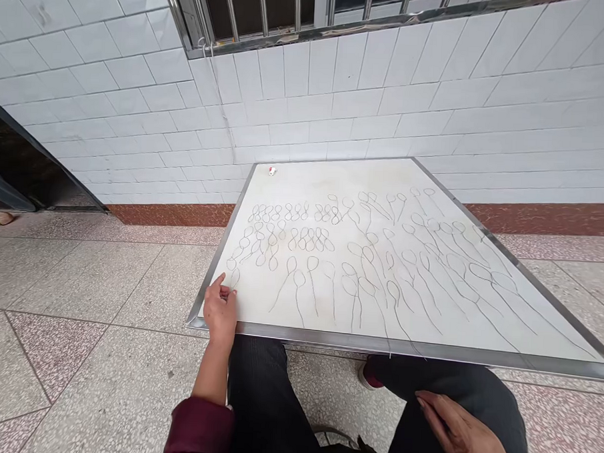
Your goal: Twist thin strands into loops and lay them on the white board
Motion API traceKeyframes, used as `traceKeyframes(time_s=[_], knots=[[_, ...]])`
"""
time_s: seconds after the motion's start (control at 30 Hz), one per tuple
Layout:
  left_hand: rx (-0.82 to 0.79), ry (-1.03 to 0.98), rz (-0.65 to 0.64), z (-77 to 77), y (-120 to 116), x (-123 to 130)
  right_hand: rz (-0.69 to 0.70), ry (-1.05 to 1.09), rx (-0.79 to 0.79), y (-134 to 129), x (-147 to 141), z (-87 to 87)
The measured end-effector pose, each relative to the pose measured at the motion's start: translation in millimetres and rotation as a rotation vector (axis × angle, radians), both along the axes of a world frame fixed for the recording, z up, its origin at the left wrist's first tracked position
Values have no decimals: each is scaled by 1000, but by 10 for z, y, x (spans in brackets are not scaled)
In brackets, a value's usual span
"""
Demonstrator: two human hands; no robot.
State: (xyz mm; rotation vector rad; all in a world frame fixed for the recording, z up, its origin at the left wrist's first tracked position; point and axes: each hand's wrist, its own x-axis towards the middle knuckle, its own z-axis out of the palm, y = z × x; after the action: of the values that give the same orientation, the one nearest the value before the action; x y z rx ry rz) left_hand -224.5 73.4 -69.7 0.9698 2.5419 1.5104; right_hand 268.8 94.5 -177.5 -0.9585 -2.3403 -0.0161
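Observation:
My left hand (220,310) is at the near left corner of the white board, index finger stretched forward. Its thumb and curled fingers close on the tail of a thin looped wire (235,277), whose small loop points away from me. Several more wire loops (309,239) lie in short rows on the left half of the board. To the right, longer looped wires (419,285) are spread with trailing tails, some crossing each other. My right hand (460,430) rests on my right thigh, fingers stretched out close together, with nothing seen in it.
The white board (288,306) has a grey metal rim, and a few wire tails reach over its near edge. A small red and white object (272,171) sits at its far left corner. Behind stands a white tiled wall (306,126) with a barred window (301,13).

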Motion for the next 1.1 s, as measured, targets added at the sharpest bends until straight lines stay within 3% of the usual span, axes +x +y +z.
traceKeyframes(time_s=[0.2,0.3,0.37,0.43,0.53,0.63,0.73,0.8,0.93,1.1], knots=[[173,-184,-29,55,-67,103,34,36,-33,-10,20,22],[246,-316,-69,180,-141,209,25,115,-150,-27,-23,54],[274,-389,-115,321,-209,325,10,211,-284,-47,-145,184],[282,-447,-177,496,-286,483,-19,334,-463,-68,-348,448],[271,-506,-278,772,-400,783,-3,475,-741,-71,-726,1058],[248,-586,-423,1003,-493,1097,96,586,-875,-20,-1053,1691],[182,-625,-554,1162,-565,1370,186,623,-956,12,-1252,2068],[157,-645,-614,1229,-604,1525,262,626,-945,-19,-1316,2136],[126,-706,-681,1292,-662,1768,395,683,-912,-163,-1322,2053],[119,-766,-681,1304,-690,1928,426,699,-876,-247,-1219,2020]])
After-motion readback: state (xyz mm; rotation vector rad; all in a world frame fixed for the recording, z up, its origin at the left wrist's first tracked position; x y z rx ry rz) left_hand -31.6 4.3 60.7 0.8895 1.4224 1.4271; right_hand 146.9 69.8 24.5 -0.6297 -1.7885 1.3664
